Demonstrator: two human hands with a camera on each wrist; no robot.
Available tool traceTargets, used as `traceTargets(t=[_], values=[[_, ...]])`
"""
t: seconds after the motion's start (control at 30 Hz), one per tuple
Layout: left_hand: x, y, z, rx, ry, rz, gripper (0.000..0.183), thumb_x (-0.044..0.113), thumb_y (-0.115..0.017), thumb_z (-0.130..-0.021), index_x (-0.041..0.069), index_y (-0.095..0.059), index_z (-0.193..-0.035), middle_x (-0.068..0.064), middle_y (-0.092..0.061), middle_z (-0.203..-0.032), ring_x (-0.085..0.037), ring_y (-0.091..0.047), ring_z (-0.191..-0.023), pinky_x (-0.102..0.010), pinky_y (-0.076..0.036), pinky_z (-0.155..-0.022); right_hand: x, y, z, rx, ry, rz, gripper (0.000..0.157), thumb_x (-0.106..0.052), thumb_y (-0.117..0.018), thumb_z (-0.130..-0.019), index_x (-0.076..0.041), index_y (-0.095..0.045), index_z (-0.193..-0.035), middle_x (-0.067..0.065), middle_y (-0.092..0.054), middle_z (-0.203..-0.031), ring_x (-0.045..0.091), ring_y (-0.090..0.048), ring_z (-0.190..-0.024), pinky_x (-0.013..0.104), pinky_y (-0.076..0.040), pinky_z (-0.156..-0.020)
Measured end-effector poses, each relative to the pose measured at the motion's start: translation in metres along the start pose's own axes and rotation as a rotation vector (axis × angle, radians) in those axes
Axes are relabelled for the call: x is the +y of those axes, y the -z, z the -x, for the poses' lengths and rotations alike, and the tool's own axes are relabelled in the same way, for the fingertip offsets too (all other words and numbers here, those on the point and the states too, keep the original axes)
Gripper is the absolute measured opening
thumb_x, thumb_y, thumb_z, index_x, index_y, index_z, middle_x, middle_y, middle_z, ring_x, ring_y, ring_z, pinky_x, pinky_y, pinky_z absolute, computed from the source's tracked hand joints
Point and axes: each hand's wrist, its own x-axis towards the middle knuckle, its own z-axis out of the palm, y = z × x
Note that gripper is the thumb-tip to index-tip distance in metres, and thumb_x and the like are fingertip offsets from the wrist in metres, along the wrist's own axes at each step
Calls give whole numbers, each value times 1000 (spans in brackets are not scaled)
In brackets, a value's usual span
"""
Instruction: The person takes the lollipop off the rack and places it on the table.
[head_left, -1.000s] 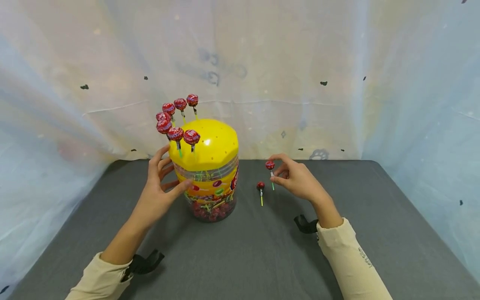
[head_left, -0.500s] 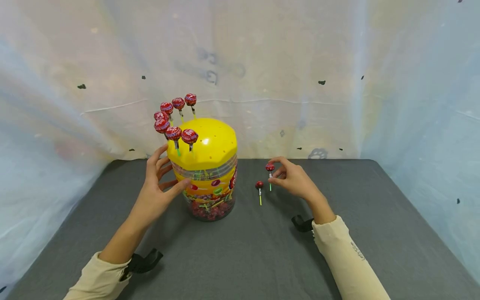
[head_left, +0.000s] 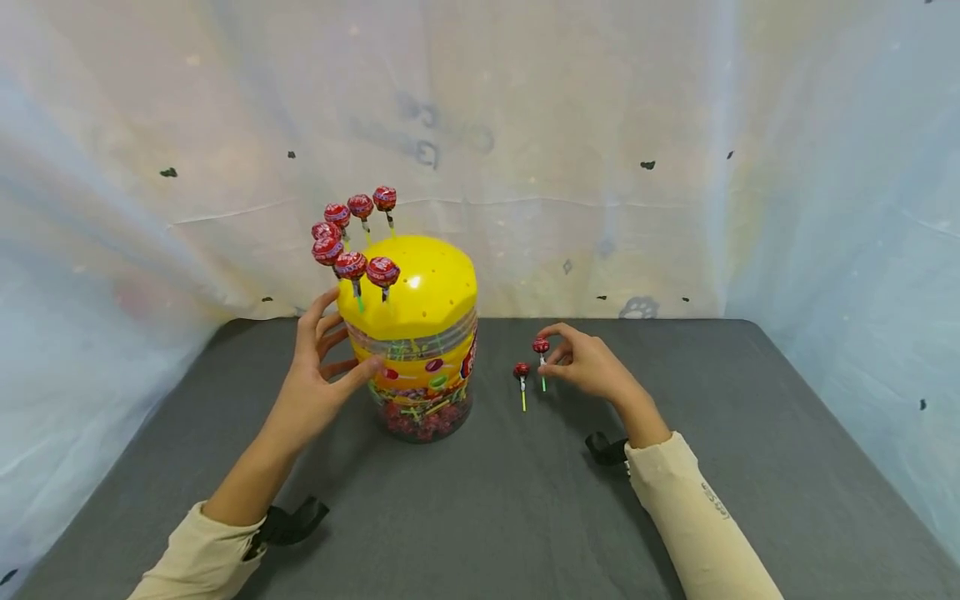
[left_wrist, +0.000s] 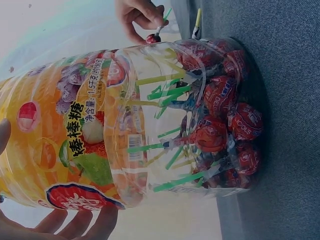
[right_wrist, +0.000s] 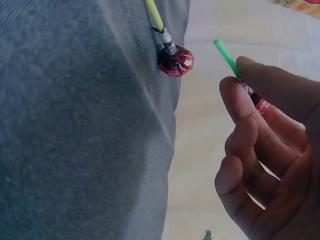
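Note:
A clear plastic jar (head_left: 427, 367) with a yellow lid (head_left: 435, 283) stands upright on the table. My left hand (head_left: 318, 367) holds its left side, thumb in front and fingers around the side. Red-wrapped lollipops (head_left: 351, 266) stick up from the lid along its left part. In the left wrist view, more lollipops (left_wrist: 210, 135) show through the jar's lower wall. My right hand (head_left: 588, 362) pinches a lollipop (head_left: 542, 345) by its green stick, red head up, between thumb and fingertips. Another lollipop (head_left: 522, 371), with a yellow stick, lies on the table just left of that hand.
Dark grey cloth covers the table (head_left: 480, 517). A pale patterned curtain (head_left: 525, 125) hangs behind and on both sides. Small holes dot the lid's surface. Black straps (head_left: 296, 523) hang at both wrists.
My right hand has come down a little toward the table with the green-stick lollipop. The left hand, the jar and the lollipops in its lid keep their places.

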Motion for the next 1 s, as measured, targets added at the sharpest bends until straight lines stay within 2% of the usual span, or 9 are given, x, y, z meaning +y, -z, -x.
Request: traceTargets(t=[0.37, 0.63, 0.87, 0.93, 1.0], values=[[-5, 0, 0, 10, 3, -28, 93, 14, -66, -96, 46, -3, -156, -9, -29, -156, -30, -36, -141, -53, -42, -103, 9, -6, -3, -81, -59, 36, 55, -24, -76, -89, -10, -55, -138, -3, -75, -90, 10, -66, -79, 33, -54, -73], [-5, -2, -1, 8, -5, -10, 93, 13, -66, -96, 45, -3, -156, -10, -28, -156, -31, -36, -141, -59, -41, -104, 15, -9, -5, -96, -76, 75, 53, -27, -78, -87, -8, -60, -132, -4, -73, -84, 9, -61, -71, 30, -51, -70], [-5, -2, -2, 4, -6, -8, 93, 13, -67, -96, 45, -3, -156, -11, -28, -155, -32, -35, -141, -61, -41, -104, 18, -12, -7, -127, -108, 76, 55, -27, -78, -87, -7, -60, -134, -3, -74, -87, 8, -61, -73, 29, -50, -69], [-5, -2, -1, 7, -6, -17, 94, 13, -67, -96, 45, -3, -156, -9, -28, -155, -30, -36, -141, -55, -43, -105, 18, -13, -7, -133, -110, 80, 55, -27, -78, -86, -7, -60, -134, -3, -74, -87, 9, -62, -73, 28, -50, -69], [-5, -1, -1, 11, -7, -27, 94, 12, -67, -95, 45, -3, -156, -7, -28, -156, -27, -36, -140, -43, -46, -104, 18, -13, -8, -139, -113, 81, 55, -27, -79, -86, -7, -60, -134, -3, -74, -87, 9, -62, -73, 28, -50, -69]])
